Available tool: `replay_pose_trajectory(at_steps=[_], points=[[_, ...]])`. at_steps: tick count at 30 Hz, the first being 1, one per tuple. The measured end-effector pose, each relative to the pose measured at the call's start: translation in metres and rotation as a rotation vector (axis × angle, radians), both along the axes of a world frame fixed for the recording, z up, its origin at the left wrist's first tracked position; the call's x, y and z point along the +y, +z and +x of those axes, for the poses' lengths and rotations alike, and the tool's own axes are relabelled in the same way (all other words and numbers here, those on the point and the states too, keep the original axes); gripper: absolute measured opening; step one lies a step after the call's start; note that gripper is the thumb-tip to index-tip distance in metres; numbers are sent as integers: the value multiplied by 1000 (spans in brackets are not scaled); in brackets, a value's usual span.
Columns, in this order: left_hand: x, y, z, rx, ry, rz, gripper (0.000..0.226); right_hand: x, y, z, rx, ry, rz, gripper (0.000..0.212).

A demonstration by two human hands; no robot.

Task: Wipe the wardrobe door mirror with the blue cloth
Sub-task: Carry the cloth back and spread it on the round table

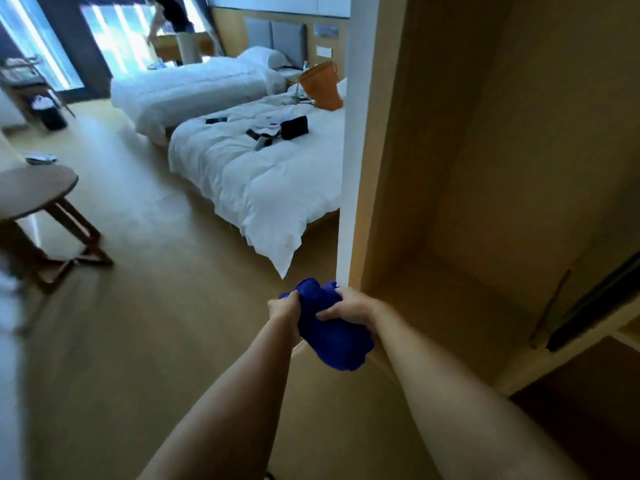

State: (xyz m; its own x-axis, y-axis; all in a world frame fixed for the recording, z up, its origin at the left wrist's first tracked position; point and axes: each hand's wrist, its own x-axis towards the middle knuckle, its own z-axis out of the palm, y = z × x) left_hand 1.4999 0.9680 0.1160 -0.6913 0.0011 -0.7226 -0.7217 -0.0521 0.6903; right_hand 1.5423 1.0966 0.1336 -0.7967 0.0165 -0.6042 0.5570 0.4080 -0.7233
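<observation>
A bunched blue cloth [329, 332] hangs in front of me above the floor, held between both hands. My left hand [285, 308] grips its left edge. My right hand [349, 308] clutches the top right of it. To the right stands an open wooden wardrobe compartment [485, 168] with bare tan walls. A dark sliding door edge [595, 306] shows at the far right, tilted in view. I cannot make out any mirror surface in this frame.
Two white beds [256, 181] fill the room beyond, the nearer one strewn with dark items and an orange bag [320, 86]. A round wooden table [34, 188] stands at left. Another person is by the far window [173, 15]. Tan floor lies ahead.
</observation>
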Motion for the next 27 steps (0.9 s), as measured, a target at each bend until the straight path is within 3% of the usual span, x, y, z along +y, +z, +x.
replay_pose_trajectory(at_steps=[3,5,7,10,15,22,27], points=[[-47,-2,-21,155,-108,-272,70,-45,-2,-31,152,253,489,42],[-75,-3,-32,287,-350,-541,90,-72,-4,-47,287,384,789,36],[-104,-5,-41,423,-658,-816,107,-100,-7,-66,389,470,920,34],[-145,-8,-58,562,-850,-1002,125,-141,-7,-98,452,581,988,43],[-215,-11,-102,691,-735,-1022,125,-213,-6,-148,590,739,898,50],[-300,-24,-148,536,-699,-1128,85,-303,-17,-197,673,839,832,45],[-339,-30,-174,440,-617,-1230,71,-349,-20,-238,701,947,885,42]])
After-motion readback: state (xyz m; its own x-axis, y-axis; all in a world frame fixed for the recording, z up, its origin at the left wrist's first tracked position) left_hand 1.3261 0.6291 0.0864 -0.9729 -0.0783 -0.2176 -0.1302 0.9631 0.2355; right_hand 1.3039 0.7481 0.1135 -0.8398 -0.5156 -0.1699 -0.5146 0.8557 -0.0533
